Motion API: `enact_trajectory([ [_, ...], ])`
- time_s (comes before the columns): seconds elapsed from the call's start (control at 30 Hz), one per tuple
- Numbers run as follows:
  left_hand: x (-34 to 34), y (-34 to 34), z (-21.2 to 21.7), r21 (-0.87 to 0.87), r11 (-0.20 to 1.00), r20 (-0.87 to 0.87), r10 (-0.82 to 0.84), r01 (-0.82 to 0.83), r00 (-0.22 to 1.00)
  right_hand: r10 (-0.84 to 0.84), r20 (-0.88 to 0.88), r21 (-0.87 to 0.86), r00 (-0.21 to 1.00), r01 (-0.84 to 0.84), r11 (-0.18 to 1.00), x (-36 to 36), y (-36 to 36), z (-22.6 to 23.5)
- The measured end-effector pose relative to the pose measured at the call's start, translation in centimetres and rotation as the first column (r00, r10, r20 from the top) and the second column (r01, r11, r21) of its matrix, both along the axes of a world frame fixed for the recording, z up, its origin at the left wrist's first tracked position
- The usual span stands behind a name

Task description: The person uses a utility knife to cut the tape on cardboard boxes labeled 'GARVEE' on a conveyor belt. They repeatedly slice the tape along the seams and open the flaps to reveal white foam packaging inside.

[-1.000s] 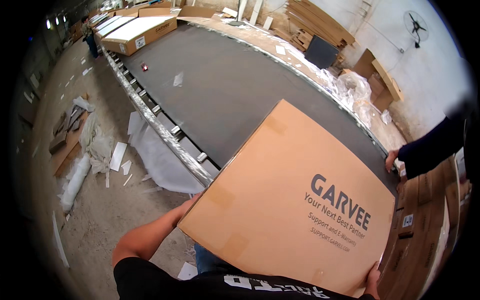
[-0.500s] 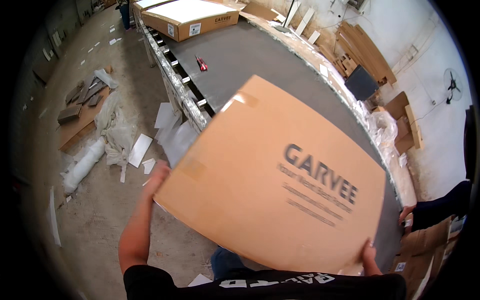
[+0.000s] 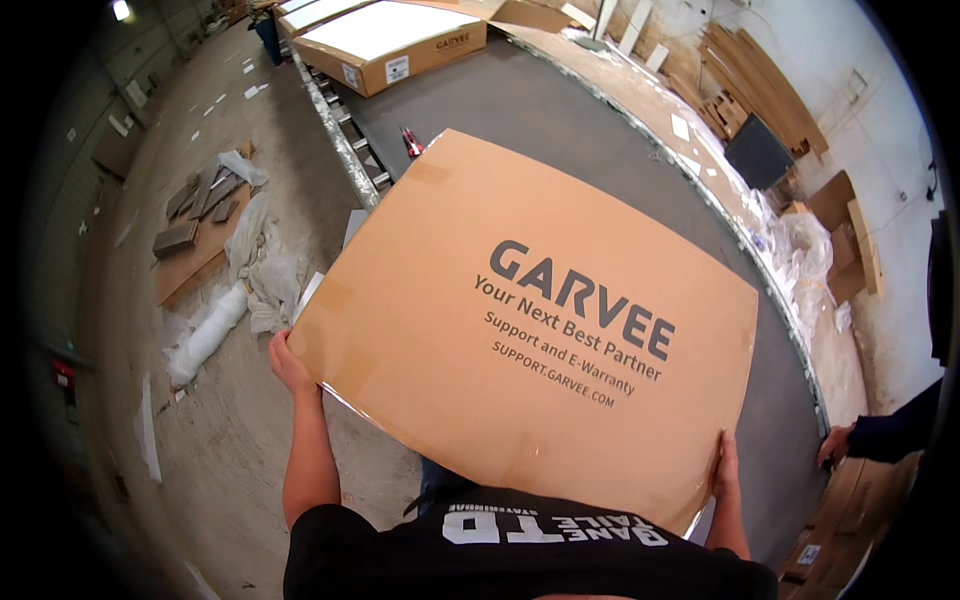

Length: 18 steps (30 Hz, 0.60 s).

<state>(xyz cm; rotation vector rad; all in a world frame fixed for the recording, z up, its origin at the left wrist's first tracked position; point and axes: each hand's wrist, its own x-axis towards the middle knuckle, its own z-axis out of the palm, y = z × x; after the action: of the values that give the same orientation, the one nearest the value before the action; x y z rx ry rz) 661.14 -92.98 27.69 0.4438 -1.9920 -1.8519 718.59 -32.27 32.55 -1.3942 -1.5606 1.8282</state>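
Observation:
A large flat cardboard box [image 3: 420, 330], brown with dark print and clear tape at its corners, fills the middle of the view, tilted over the grey conveyor belt. My left hand [image 3: 290, 362] grips its left corner, with the fingers partly hidden behind the edge. At the box's right edge, my right hand [image 3: 725, 465] holds on with the thumb on top; its other fingers are mostly out of sight. Just past the far left corner, a red hand tool [image 3: 411, 142] lies on the belt.
The grey belt [image 3: 600, 130] runs away from me. Other boxes [image 3: 425, 62] with white tops stand at its far end. On the floor at left lie plastic wrap [image 3: 215, 330] and brown board pieces [image 3: 175, 238]. At right, a co-worker's hand [image 3: 835, 445] touches the belt's edge near cartons [image 3: 845, 515].
The box has shifted left in view and sits flatter across my front, both hands still on it. My view has turned slightly, and the red tool is now partly behind the box.

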Motion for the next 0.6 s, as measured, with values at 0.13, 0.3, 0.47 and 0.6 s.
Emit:
enact_trajectory([
  [0.13,-4.8,0.6,-2.2,-0.408,0.912,-0.070,-0.075,0.040,0.995,-0.095,-0.025,-0.174,0.995,0.089,0.981,-0.9,0.1,-0.8],
  [0.3,-15.5,5.8,-2.5,-0.658,0.712,0.077,-0.262,0.247,0.962,-0.215,0.175,0.197,0.961,0.180,0.964,-4.8,-1.0,-1.0],
  [0.47,-30.5,10.6,-1.9,0.208,0.732,-0.026,-0.659,0.648,0.752,-0.436,0.450,0.469,0.780,0.209,0.858,-10.7,-4.2,-1.0],
  [0.6,-41.7,17.8,-3.1,0.429,0.288,0.244,-0.949,0.856,0.197,-0.594,0.725,0.562,0.349,0.199,0.803,-15.4,-8.1,1.5],
])
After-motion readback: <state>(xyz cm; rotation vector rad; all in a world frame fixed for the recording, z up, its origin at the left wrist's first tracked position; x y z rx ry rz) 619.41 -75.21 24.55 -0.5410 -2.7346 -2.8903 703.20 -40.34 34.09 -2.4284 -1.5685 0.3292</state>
